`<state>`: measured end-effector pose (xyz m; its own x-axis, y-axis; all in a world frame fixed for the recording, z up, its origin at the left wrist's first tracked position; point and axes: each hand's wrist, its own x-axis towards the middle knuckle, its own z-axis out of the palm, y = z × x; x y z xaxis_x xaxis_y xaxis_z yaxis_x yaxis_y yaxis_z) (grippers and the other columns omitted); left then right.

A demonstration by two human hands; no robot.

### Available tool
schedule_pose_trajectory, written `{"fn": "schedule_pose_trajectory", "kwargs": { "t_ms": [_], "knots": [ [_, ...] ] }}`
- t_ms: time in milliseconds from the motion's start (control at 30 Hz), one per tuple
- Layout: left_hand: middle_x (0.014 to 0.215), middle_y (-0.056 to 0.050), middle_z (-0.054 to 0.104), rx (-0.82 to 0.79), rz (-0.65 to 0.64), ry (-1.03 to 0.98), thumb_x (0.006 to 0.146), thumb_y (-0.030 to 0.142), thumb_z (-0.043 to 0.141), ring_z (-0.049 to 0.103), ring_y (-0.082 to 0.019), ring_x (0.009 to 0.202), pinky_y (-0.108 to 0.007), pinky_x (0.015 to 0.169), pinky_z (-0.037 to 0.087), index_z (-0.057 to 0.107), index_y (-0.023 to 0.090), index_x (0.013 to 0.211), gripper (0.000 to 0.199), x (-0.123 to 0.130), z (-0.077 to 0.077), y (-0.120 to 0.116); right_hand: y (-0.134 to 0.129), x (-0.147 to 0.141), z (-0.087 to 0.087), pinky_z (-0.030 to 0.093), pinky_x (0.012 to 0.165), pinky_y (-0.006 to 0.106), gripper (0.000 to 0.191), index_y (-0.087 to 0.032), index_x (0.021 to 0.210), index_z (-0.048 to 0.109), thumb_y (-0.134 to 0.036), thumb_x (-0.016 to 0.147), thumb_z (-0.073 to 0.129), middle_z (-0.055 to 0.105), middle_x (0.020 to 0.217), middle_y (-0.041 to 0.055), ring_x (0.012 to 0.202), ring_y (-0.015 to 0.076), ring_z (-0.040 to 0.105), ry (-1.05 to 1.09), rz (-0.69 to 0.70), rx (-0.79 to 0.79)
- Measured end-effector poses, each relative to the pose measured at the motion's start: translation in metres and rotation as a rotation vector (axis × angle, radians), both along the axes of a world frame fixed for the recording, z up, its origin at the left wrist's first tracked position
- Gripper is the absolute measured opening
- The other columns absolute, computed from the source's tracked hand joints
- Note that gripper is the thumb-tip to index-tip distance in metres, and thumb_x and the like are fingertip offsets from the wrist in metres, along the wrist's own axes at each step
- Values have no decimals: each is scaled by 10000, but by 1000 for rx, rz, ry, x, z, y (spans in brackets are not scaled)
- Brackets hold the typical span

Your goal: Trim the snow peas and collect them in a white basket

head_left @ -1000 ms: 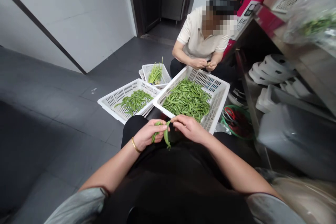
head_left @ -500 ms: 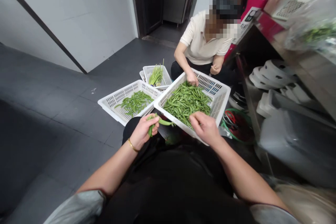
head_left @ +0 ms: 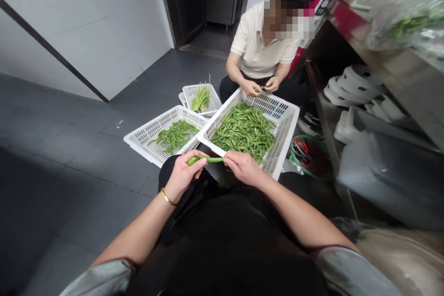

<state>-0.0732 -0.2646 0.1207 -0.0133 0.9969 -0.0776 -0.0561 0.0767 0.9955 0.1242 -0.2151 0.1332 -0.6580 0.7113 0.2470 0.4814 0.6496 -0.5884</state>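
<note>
Between my two hands a green pea pod (head_left: 213,159) stretches sideways. My left hand (head_left: 185,172) is closed around its left part, with another pod tucked in the fingers. The right end is pinched by the fingertips of my right hand (head_left: 244,167). Just beyond my hands stands a large white perforated basket (head_left: 287,136), heaped with a pile of pea pods (head_left: 243,130). To its left, a flatter white basket (head_left: 138,138) holds a smaller heap of pods (head_left: 175,135).
Opposite me a person in a cream shirt (head_left: 255,39) holds a pod over the large basket. A small basket (head_left: 189,90) with long green stems (head_left: 201,98) sits behind. On the right are a green basin (head_left: 312,171), a shelf (head_left: 367,60) and grey plastic bins (head_left: 388,175).
My right hand has moved left from the large basket's edge and now grips the pod's end. The other person's hand has risen from the pile, and both their hands meet at a pod.
</note>
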Motion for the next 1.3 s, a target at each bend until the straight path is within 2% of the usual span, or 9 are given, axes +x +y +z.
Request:
{"fn": "schedule_pose_trajectory", "kwargs": {
  "t_ms": [167,367,467,600,800,933,1000,1133,1300],
  "knots": [
    [551,17,528,-209,-366,118,756,408,660,412,-66,424,-178,393,311,653,126,801,285,5,-14,-8,-1,10,-4,341,586,209,300,-178,680,485,-250,952,378,489,610,-21,574,102,478,124,-11,-169],
    [746,-22,648,40,-696,310,726,320,698,558,-120,666,-209,636,436,704,139,875,234,2,9,8,-4,14,4,341,600,202,265,-174,700,516,-230,938,414,511,636,-23,600,97,474,-14,257,-291],
    [597,-7,598,-53,-605,227,736,339,688,491,-84,510,-189,493,385,666,123,739,217,10,8,15,-2,9,2,339,594,206,266,-174,708,512,-238,942,405,508,642,-17,601,101,473,0,205,-238],
    [590,-13,604,-161,-141,-113,731,352,696,404,-48,402,-169,376,305,598,128,736,244,12,-10,22,-2,18,-3,345,604,229,291,-177,722,525,-270,955,378,533,670,10,615,120,494,-10,21,-111],
    [493,29,533,-204,256,-504,676,295,727,444,-68,389,-156,339,307,533,146,704,246,-26,-23,39,-10,49,-8,432,688,242,313,-176,827,627,-301,968,376,619,746,38,723,146,594,-16,41,-294],
    [583,-22,621,-355,237,-673,673,247,674,567,-109,494,-172,386,406,530,142,688,179,-33,-28,42,7,49,-9,461,752,259,349,-228,1184,594,-335,852,599,640,1027,61,826,159,616,-160,218,-337],
    [634,-24,651,-397,209,-686,653,187,676,602,-123,540,-201,447,477,556,151,767,169,-29,-30,42,36,53,-14,455,770,253,349,-233,1201,586,-347,871,572,641,1070,59,850,155,620,-259,45,-333],
    [694,-11,659,-390,127,-632,637,139,716,618,-128,577,-281,570,557,561,172,839,257,-20,-30,40,110,70,-43,430,781,281,343,-116,946,688,-409,901,516,678,976,156,932,226,622,-655,-572,-347],
    [612,36,514,-292,-64,-700,648,166,742,522,-86,547,-257,541,519,554,166,763,220,-11,-20,38,144,76,-84,414,693,253,323,-102,892,698,-388,878,548,688,961,157,864,210,633,-699,-639,-394]
  ]
}}
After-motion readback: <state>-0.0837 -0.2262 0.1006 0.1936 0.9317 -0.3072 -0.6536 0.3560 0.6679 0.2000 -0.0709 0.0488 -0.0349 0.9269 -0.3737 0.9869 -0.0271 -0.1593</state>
